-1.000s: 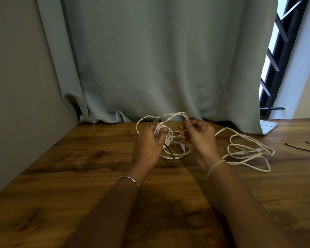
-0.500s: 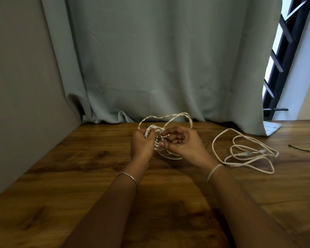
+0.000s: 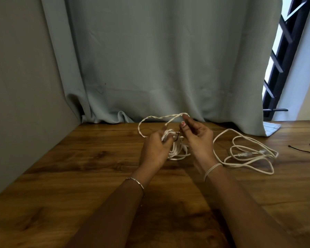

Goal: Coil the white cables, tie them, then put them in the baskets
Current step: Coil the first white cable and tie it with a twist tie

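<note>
My left hand [image 3: 155, 149] clamps the coil [image 3: 177, 153], likely light and springy, at its gathered waist; my right hand [image 3: 198, 138] pinches the dark tie [image 3: 178, 134]

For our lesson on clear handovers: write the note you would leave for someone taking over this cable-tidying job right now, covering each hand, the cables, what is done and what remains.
Left hand grips the coiled cable just above the table.
Right hand appears to pinch a dark tie at the coil.
Second cable lies loose on the right; spare ties lie beyond it.
Done: first cable mostly coiled, one twisted loop out.
Left: fasten the tie, coil and tie the second cable, then basket both. No baskets are in view.
</note>
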The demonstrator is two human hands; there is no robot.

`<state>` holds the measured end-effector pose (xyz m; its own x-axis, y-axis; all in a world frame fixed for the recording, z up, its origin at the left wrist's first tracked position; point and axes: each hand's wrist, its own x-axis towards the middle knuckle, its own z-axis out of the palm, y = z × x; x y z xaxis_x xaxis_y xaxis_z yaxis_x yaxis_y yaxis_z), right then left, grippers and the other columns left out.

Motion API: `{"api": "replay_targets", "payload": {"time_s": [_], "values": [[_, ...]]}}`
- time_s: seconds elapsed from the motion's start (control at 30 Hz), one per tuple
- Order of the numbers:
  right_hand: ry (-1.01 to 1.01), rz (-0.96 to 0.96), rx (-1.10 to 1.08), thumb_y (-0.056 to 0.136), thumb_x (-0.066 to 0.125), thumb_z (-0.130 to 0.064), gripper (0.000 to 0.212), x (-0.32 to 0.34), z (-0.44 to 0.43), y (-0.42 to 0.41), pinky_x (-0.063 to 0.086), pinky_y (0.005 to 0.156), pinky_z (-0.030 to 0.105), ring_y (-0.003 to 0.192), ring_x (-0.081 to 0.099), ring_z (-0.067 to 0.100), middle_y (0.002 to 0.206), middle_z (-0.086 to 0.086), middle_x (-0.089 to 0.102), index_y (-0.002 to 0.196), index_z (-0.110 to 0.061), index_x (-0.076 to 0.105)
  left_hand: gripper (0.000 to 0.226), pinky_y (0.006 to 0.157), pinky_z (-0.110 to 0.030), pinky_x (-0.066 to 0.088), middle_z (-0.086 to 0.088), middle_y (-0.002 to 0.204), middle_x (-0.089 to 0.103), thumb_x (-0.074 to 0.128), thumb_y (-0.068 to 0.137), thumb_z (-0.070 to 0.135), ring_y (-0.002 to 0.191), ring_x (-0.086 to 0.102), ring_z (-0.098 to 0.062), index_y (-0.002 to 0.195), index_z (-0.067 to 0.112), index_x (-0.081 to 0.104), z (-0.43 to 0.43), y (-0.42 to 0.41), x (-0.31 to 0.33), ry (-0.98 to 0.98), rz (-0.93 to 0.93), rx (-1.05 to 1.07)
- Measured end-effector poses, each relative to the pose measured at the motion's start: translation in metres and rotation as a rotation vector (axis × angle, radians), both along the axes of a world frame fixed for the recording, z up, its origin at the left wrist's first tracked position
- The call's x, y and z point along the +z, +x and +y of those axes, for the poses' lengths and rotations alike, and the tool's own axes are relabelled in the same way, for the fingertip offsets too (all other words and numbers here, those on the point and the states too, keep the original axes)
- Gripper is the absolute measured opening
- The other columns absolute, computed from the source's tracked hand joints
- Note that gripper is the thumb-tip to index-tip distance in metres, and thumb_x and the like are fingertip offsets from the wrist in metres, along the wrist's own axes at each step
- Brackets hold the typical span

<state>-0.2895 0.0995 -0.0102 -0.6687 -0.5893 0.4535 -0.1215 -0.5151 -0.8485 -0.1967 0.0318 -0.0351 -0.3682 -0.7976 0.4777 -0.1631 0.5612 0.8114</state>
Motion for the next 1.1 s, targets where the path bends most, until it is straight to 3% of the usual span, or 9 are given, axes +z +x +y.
{"api": "replay_targets", "payload": {"time_s": [0.1,0.27,0.37,0.57,0.77,0.97,1.1], "values": [[-0.043,-0.051,-0.046,0.081,0.071,0.003,0.023,0.002,0.002,-0.001,0.053,0.063,0.017,0.064,0.063,0.006,0.072,0.001,0.067,0.098,-0.011,0.064,0.036,0.067,-0.039,0.056,0.002,0.087,0.072,0.053,0.094,0.039,0.074,0.066,-0.010,0.126,0.024,0.062,0.005,-0.001,0.002,-0.103,-0.087,0.024],[-0.025,0.044,-0.086,0.080,0.072,0.002,0.016,0.004,0.002,0.000,0.055,0.068,0.018,0.069,0.066,0.003,0.078,0.000,0.069,0.084,-0.013,0.066,0.043,0.065,-0.035,0.054,-0.001,0.098,0.072,0.048,0.096,0.043,0.082,0.066,-0.016,0.136,0.029,0.052,0.009,0.001,0.003,-0.195,-0.140,0.051],[0.005,0.107,-0.078,0.082,0.071,-0.002,0.015,0.001,0.002,0.002,0.054,0.065,0.018,0.071,0.069,0.005,0.077,-0.003,0.071,0.083,-0.017,0.069,0.039,0.053,-0.026,0.040,0.000,0.094,0.071,0.047,0.096,0.040,0.075,0.063,-0.013,0.133,0.030,0.055,0.010,0.000,0.004,-0.250,-0.187,0.066],[0.069,0.183,-0.106,0.084,0.070,-0.003,0.015,-0.001,0.001,0.002,0.054,0.066,0.019,0.074,0.068,0.007,0.080,-0.001,0.072,0.086,-0.017,0.071,0.044,0.052,-0.021,0.033,0.000,0.103,0.068,0.047,0.097,0.037,0.079,0.058,-0.011,0.141,0.030,0.047,0.013,0.002,0.007,-0.284,-0.207,0.086],[0.123,0.276,-0.138,0.083,0.070,-0.004,0.013,-0.004,-0.001,0.000,0.055,0.069,0.021,0.078,0.070,0.012,0.083,0.001,0.073,0.091,-0.014,0.073,0.045,0.060,-0.026,0.038,-0.004,0.110,0.067,0.048,0.097,0.036,0.091,0.062,-0.017,0.142,0.030,0.046,0.012,0.002,0.007,-0.279,-0.209,0.081],[0.086,0.342,-0.189,0.084,0.070,-0.007,0.019,-0.003,0.001,-0.002,0.053,0.071,0.016,0.078,0.069,0.005,0.081,-0.009,0.072,0.085,-0.025,0.071,0.046,0.064,-0.027,0.040,-0.004,0.115,0.066,0.047,0.097,0.038,0.097,0.063,-0.018,0.142,0.034,0.044,0.011,0.004,0.005,-0.258,-0.205,0.092],[0.126,0.390,-0.180,0.084,0.070,-0.007,0.014,-0.004,0.000,-0.002,0.054,0.072,0.016,0.080,0.069,0.006,0.083,-0.007,0.073,0.090,-0.020,0.073,0.044,0.062,-0.027,0.040,-0.003,0.109,0.067,0.047,0.098,0.038,0.092,0.062,-0.016,0.142,0.031,0.046,0.010,0.003,0.005,-0.271,-0.213,0.102]]}}
